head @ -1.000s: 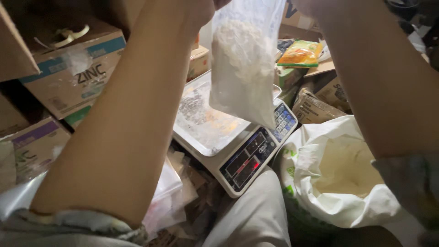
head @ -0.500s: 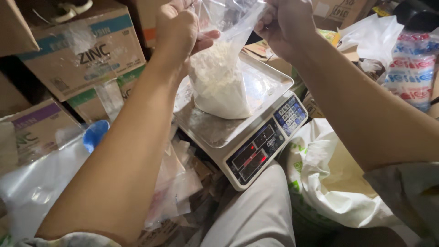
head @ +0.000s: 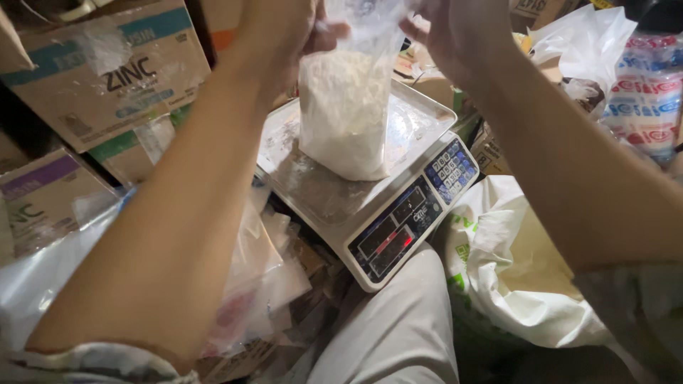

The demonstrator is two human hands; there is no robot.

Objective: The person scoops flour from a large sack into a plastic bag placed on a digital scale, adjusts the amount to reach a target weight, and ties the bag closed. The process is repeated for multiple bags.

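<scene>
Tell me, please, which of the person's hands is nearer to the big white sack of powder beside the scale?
The right. The right hand grips the clear bag's top on the side above the white sack; the left hand grips the bag's other side, farther from it.

- The clear plastic bag (head: 346, 107) is looking thin, glossy and crinkled, holding a matt white powder.
- The scale's pan (head: 420, 117) is showing as brushed metal, dulled by a powdery film.
- The scale's body (head: 398, 227) is looking like smooth, hard plastic.
- The cardboard boxes (head: 107, 78) are appearing matt and papery.
- The white sack (head: 512, 270) is looking like woven plastic, slightly shiny.
</scene>
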